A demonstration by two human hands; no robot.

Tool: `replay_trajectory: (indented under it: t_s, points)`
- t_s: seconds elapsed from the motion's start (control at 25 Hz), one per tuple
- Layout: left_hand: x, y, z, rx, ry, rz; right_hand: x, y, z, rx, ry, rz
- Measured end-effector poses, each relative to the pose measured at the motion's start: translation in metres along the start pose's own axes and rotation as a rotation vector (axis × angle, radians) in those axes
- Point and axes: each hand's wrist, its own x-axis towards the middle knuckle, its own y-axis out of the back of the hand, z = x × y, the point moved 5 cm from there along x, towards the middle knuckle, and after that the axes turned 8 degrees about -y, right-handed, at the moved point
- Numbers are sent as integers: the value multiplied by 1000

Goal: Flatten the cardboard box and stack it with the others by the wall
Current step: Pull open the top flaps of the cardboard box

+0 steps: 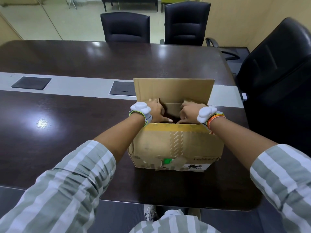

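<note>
A worn brown cardboard box point(176, 147) with tape and torn labels stands upright on the dark table point(67, 123), close to the near edge. Its far flap stands up; the top is open. My left hand point(156, 111) grips the left side flap at the opening, fingers curled over it and into the box. My right hand point(189, 112) holds the right side flap the same way. Both wrists carry white sensor bands. The inside of the box is dark and mostly hidden. No stack of flattened boxes is in view.
Two black chairs point(125, 27) stand across the table and a third point(277, 73) at the right end. A grey strip with cable hatches point(122, 89) runs along the table's middle. My shoes point(150, 213) show below the near edge.
</note>
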Motion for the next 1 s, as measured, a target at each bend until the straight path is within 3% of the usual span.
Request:
replay_trajectory:
  t_s: [0.16,0.28,0.36,0.44,0.64,0.76,1.0]
  points:
    - [5,31,-14,-52,49,49,4,29,15,232,-141,114]
    - [1,47,-24,-62,171,161,1,36,26,216,-359,132]
    - [1,43,-34,-32,280,90,-1,36,27,171,-435,97]
    - [3,42,-44,-38,336,49,1,43,29,154,-447,84]
    - [-1,86,-60,-48,353,172,-6,87,55,219,-468,196]
    - [-10,113,-72,-74,408,304,-13,105,74,372,-517,355]
    - [-29,128,-65,-242,372,698,-39,115,78,702,-492,863]
